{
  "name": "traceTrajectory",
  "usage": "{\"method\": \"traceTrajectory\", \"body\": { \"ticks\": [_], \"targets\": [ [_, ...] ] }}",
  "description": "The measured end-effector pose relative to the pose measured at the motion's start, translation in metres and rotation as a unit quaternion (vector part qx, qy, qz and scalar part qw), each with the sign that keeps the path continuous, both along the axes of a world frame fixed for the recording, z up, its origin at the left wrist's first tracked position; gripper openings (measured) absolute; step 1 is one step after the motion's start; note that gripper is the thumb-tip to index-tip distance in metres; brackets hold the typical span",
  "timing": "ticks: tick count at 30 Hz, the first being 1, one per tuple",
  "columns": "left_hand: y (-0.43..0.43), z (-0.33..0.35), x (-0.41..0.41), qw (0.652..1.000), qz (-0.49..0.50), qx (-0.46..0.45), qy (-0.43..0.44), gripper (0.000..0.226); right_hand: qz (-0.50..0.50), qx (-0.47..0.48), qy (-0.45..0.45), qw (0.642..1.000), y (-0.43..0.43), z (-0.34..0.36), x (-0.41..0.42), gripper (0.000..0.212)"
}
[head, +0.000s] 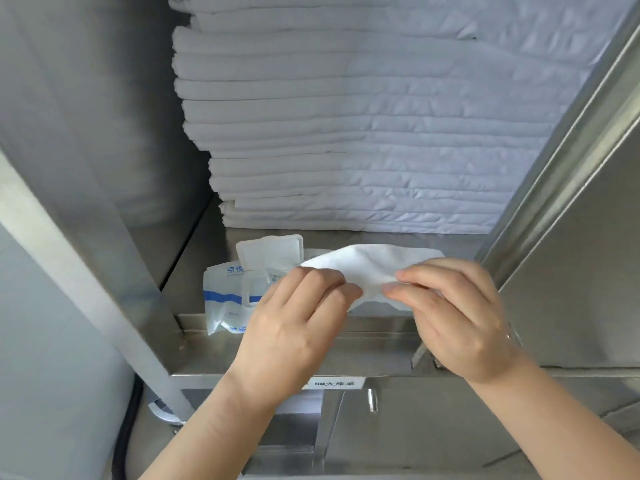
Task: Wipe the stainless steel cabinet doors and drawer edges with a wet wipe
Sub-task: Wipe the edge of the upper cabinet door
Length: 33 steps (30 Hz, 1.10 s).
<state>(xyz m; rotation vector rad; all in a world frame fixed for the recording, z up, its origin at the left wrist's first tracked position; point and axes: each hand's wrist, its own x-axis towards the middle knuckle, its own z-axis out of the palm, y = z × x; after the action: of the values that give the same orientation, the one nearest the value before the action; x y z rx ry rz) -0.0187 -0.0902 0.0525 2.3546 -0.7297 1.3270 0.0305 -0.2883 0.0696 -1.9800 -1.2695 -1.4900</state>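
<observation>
Your left grip (294,320) and right grip (457,313) each pinched the wet wipe (374,265), a white, crumpled sheet stretched between them above the front edge of the shelf (381,344). Near its front-left corner lay the wipe pack (221,303), lid flipped up, contents hidden. Folded white linens (346,133) were stacked along the back edge.

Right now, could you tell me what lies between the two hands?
In the head view, the wet wipe spans the gap, pinched by the left hand and right hand.
</observation>
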Motion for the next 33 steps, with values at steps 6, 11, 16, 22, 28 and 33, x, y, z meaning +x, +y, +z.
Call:
{"method": "traceTrajectory", "body": {
  "ticks": [6, 11, 16, 22, 28, 33],
  "targets": [
    [-0.084, 0.014, -0.016, 0.999, 0.009, -0.02, -0.04, 0.031, 0.046, -0.069, -0.051, 0.995, -0.082, 0.034, -0.004, 0.014],
    [-0.143, 0.021, -0.026, 0.996, 0.034, -0.047, -0.07, 0.032, 0.058, -0.136, -0.106, 0.983, -0.134, 0.065, -0.002, 0.01],
    [-0.182, 0.024, -0.021, 0.992, 0.083, -0.083, -0.042, 0.046, 0.06, -0.219, -0.14, 0.964, -0.16, 0.092, 0.013, 0.014],
    [-0.202, 0.022, -0.01, 0.988, 0.099, -0.116, -0.011, 0.045, 0.068, -0.262, -0.144, 0.952, -0.162, 0.105, 0.031, 0.022],
    [-0.202, 0.024, -0.001, 0.982, 0.115, -0.151, 0.011, 0.051, 0.033, -0.277, -0.151, 0.948, -0.154, 0.105, 0.039, 0.022],
    [-0.213, 0.017, 0.004, 0.976, 0.097, -0.19, 0.052, 0.055, -0.013, -0.296, -0.12, 0.948, -0.159, 0.098, 0.033, 0.024]
  ]
}}
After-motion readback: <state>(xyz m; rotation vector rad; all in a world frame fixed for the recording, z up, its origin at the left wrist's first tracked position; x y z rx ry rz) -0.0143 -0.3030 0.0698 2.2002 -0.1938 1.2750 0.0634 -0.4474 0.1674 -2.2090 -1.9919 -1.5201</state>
